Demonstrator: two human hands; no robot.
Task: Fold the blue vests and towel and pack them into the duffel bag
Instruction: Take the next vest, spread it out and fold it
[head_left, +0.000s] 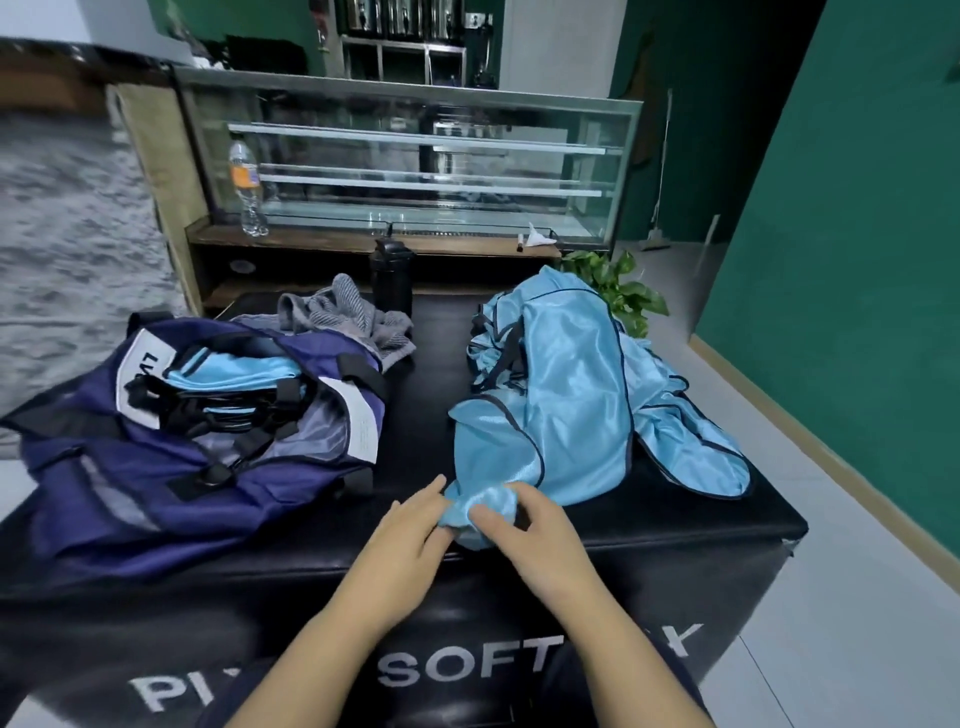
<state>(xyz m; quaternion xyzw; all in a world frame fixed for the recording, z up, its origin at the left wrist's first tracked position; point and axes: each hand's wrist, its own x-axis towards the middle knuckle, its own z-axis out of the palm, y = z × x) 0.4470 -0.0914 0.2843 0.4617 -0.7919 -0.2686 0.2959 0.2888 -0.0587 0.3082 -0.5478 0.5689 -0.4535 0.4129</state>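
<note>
Task judged partly done. A navy duffel bag (171, 441) is seen lying open on the left of the black padded counter (675, 525), with at least one folded light-blue vest (234, 369) already packed inside among black straps. A loose heap of blue vests (571, 384) is left unfolded on the right side of the counter, well apart from the bag; how many are in the heap cannot be counted. A bunched near corner of the heap is pinched by the left hand (410, 530), fingers and thumb closed on the fabric, and is gripped from the other side by the right hand (530, 525), fingers curled over it. The grey towel (348, 317) is crumpled just behind the bag, unfolded, apparently untouched. Still left: remaining vests folded and packed, towel folded and packed. A black bottle (392, 280) stands behind the towel.
</note>
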